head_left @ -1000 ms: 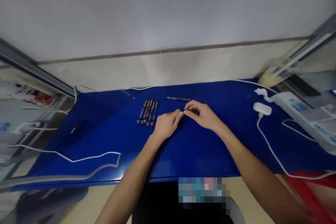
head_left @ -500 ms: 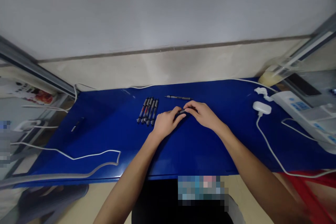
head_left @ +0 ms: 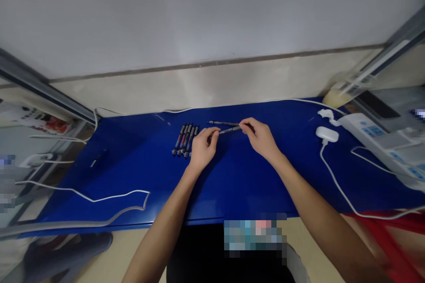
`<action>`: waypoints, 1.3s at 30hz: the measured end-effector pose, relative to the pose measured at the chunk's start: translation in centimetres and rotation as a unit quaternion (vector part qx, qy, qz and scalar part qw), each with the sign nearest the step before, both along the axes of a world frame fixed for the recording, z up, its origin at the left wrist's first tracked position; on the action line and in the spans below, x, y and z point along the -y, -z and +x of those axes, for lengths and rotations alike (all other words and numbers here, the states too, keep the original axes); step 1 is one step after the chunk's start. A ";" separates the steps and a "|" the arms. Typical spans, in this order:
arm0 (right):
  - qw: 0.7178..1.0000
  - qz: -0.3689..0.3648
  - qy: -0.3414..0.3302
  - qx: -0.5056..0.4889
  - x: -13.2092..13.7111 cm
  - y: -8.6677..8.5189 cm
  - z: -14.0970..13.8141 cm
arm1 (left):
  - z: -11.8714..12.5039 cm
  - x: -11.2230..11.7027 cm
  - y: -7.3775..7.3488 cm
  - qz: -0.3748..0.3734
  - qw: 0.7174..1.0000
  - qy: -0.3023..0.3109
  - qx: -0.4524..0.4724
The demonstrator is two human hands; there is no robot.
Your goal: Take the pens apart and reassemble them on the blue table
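Observation:
Between my two hands a dark pen [head_left: 229,130] is held roughly level above the blue table [head_left: 232,177]. My left hand [head_left: 203,147] pinches its left end, and the fingers of my right hand [head_left: 258,136] are closed on its right end. Just behind it lies another pen [head_left: 219,122], its right end close to my right fingertips. Beside my left hand several pens [head_left: 183,139] lie side by side in a slanted row, some with red marks. My left hand covers part of that row.
A white power strip [head_left: 378,141] and a white charger [head_left: 327,134] with its cable are at the right. White cables [head_left: 109,196] run over the left side. A small dark object [head_left: 98,158] lies at the left. A wall [head_left: 212,84] borders the back.
My hands have moved apart and slightly away from me, so more of the held pen shows between them. The left hand now covers part of the pen row.

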State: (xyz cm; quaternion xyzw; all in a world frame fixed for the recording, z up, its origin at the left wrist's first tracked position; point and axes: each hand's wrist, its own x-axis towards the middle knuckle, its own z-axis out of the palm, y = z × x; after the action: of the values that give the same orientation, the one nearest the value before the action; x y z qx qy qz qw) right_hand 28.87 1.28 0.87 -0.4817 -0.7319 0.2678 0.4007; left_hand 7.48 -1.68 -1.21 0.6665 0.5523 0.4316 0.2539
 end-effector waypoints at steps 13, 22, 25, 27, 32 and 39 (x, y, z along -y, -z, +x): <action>0.989 0.031 -0.126 0.075 1.1 -0.1 -1.2 | -0.2 -1.4 0.4 -0.153 0.821 -0.087 0.543; 0.990 0.049 -0.082 0.101 1.4 0.9 -2.1 | 0.9 -0.4 -0.1 -0.160 0.823 -0.018 0.545; 0.993 -0.018 -0.091 0.067 1.7 0.8 -2.3 | 0.8 -0.3 -0.4 -0.153 0.843 0.010 0.516; 0.989 -0.092 -0.106 0.033 1.8 0.6 -2.3 | 0.3 -0.4 -0.6 -0.151 0.855 0.022 0.495; 0.945 -0.229 -0.209 -0.103 2.2 -0.3 -2.4 | -0.5 0.0 -1.1 -0.144 0.895 0.066 0.416; 0.819 -0.391 -0.262 -0.329 2.8 -0.9 -2.7 | 1.5 1.0 -1.9 -0.103 0.949 0.198 0.221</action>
State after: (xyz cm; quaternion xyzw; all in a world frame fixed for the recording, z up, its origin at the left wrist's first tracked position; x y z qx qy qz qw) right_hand 26.18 -1.51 1.81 -0.2711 -0.4889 0.7688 0.3106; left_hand 9.03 -2.65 0.64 0.6206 0.3807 0.4498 0.5173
